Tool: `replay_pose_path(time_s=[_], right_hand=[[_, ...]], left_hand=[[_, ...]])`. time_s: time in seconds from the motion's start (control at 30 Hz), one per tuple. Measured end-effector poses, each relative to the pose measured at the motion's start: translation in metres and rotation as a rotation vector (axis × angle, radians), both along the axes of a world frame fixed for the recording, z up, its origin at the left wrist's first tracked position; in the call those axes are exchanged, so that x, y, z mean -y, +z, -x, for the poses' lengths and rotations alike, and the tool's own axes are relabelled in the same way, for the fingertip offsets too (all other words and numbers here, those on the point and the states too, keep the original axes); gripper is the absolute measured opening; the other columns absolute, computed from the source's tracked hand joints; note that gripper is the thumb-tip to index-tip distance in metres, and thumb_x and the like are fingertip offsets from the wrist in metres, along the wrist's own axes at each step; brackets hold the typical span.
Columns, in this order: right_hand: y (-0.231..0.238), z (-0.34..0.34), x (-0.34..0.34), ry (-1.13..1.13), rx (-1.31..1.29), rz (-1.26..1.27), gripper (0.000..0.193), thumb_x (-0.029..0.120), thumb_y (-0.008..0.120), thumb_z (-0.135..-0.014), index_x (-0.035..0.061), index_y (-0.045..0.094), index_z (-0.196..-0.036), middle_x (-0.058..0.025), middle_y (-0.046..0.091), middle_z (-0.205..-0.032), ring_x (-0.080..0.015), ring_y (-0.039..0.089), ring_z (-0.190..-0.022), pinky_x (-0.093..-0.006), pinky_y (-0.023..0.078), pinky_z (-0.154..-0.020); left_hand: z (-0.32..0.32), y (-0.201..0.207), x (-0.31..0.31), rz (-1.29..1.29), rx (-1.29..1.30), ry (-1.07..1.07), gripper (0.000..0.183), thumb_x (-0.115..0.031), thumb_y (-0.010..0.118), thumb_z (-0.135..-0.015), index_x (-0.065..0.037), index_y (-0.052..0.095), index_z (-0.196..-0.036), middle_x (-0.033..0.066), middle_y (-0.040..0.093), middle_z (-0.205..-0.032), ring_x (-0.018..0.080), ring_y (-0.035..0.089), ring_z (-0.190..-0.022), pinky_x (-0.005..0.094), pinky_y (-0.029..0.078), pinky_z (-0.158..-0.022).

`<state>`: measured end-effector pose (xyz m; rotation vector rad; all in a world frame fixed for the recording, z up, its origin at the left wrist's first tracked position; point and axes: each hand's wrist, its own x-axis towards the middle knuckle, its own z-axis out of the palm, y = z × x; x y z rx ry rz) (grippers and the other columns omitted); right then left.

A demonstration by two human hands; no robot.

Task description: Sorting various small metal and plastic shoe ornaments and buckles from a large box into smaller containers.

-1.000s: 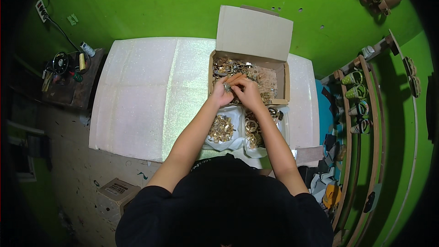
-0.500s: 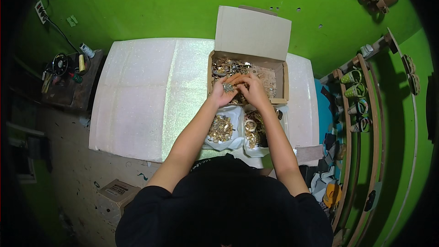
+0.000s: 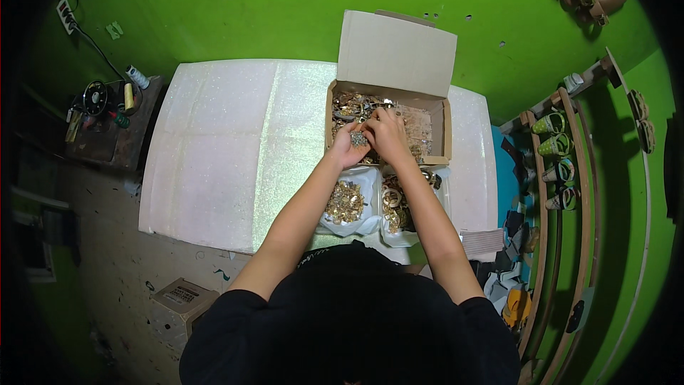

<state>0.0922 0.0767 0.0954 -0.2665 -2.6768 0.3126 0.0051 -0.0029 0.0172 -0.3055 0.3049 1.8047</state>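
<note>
Greenish sheen across pale tabletop (image 3: 296, 146); corners black, edges bowed

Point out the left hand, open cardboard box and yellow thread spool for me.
Left hand (image 3: 347, 147): head view, on the palm.
Open cardboard box (image 3: 439, 132): head view, on its right inner wall.
Yellow thread spool (image 3: 129, 95): head view, on the middle of its side.

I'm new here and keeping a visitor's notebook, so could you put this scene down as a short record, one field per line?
Left hand: palm up, cupping small silvery pieces
Right hand: beside it, over the cardboard box; grip hidden
Box lid: raised
Box contents: shiny metal pieces, mostly toward the left
Nearer the person: two white containers with gold-coloured pieces
Table: pale, glittery
Right side: sandals on a rack
</note>
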Motion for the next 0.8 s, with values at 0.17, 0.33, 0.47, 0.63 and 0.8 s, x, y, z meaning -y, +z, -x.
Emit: replay_pose_path(time_s=[0.17, 0.33, 0.47, 0.63, 0.8], right_hand=[[-0.005, 0.000, -0.001, -0.036, 0.000, 0.002, 0.012, 0.015, 0.062, -0.067, 0.0058, 0.059, -0.074, -0.0058, 0.050, -0.086, -0.0233, 0.046, -0.088, -0.0365, 0.036, -0.075], [-0.007, -0.002, -0.002, -0.049, -0.090, 0.130, 0.014, 0.017, 0.061, -0.069, 0.0057, 0.057, -0.076, -0.0066, 0.051, -0.084, -0.0247, 0.047, -0.087, -0.0369, 0.036, -0.075], [0.001, -0.004, 0.001, -0.022, -0.142, 0.364, 0.011, 0.012, 0.062, -0.068, 0.0031, 0.059, -0.075, -0.0095, 0.056, -0.075, -0.0249, 0.053, -0.073, -0.0353, 0.042, -0.066], [0.005, -0.012, 0.000, -0.068, -0.177, 0.585, 0.013, 0.004, 0.063, -0.065, -0.0009, 0.061, -0.077, -0.0107, 0.061, -0.072, -0.0170, 0.058, -0.064, -0.0272, 0.045, -0.059], [-0.003, -0.013, -0.001, -0.084, -0.185, 0.645, 0.012, 0.002, 0.063, -0.065, -0.0010, 0.062, -0.077, -0.0075, 0.062, -0.071, -0.0120, 0.056, -0.063, -0.0246, 0.045, -0.060]], left_hand=[[0.004, -0.007, 0.000, -0.086, 0.022, -0.039, 0.025, -0.025, 0.035, -0.088, -0.005, 0.050, -0.084, 0.0080, 0.055, -0.085, 0.0169, 0.055, -0.078, 0.0309, 0.047, -0.076], [0.004, -0.010, -0.003, -0.069, 0.024, -0.016, 0.031, -0.025, 0.032, -0.089, -0.001, 0.051, -0.094, 0.0106, 0.056, -0.088, 0.0188, 0.056, -0.081, 0.0320, 0.047, -0.078], [0.006, -0.011, 0.001, -0.058, -0.046, -0.025, 0.038, -0.026, 0.028, -0.090, 0.003, 0.049, -0.103, 0.0141, 0.056, -0.092, 0.0221, 0.056, -0.085, 0.0325, 0.047, -0.078], [-0.001, 0.009, 0.000, -0.021, -0.105, -0.040, 0.040, -0.027, 0.026, -0.090, 0.001, 0.048, -0.107, 0.0121, 0.054, -0.095, 0.0176, 0.054, -0.084, 0.0294, 0.045, -0.076], [0.003, -0.005, -0.001, -0.188, -0.051, -0.043, 0.044, -0.027, 0.024, -0.090, 0.004, 0.046, -0.111, 0.0185, 0.053, -0.104, 0.0265, 0.055, -0.092, 0.0330, 0.046, -0.080]])
